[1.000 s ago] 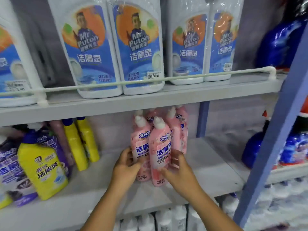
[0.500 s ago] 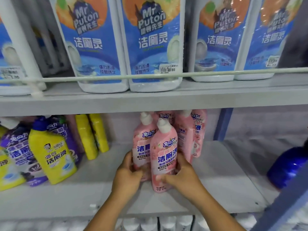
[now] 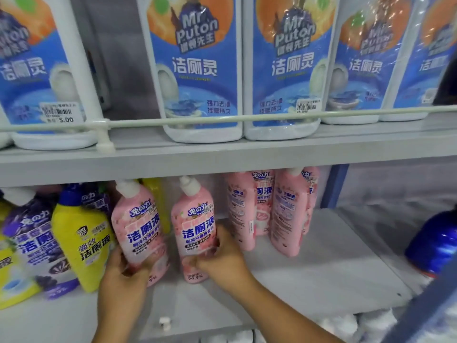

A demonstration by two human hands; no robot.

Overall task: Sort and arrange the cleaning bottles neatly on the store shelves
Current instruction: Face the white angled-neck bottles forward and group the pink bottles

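Left hand (image 3: 123, 271) and right hand (image 3: 222, 256): each curled round a pink bottle (image 3: 138, 231), (image 3: 195, 229), near the lower shelf (image 3: 309, 276) front edge.
Rigid plastic, probably moderately heavy, glossy; best gripped low on the body.

1. Thin white guard rail (image 3: 222, 120), horizontal, spanning the full width of the view.
2. White rail bracket (image 3: 103, 134), upright, joined to the rail at left.
3. Price sticker (image 3: 60, 113) with barcode, reading 5.00, far left, just above the rail.
4. Second barcode sticker (image 3: 308, 105), right of centre, just above the rail.
5. Blue upright post (image 3: 333, 186), at the back, right of centre.
6. Small white bit (image 3: 164, 321), low in the middle, too blurred to identify.
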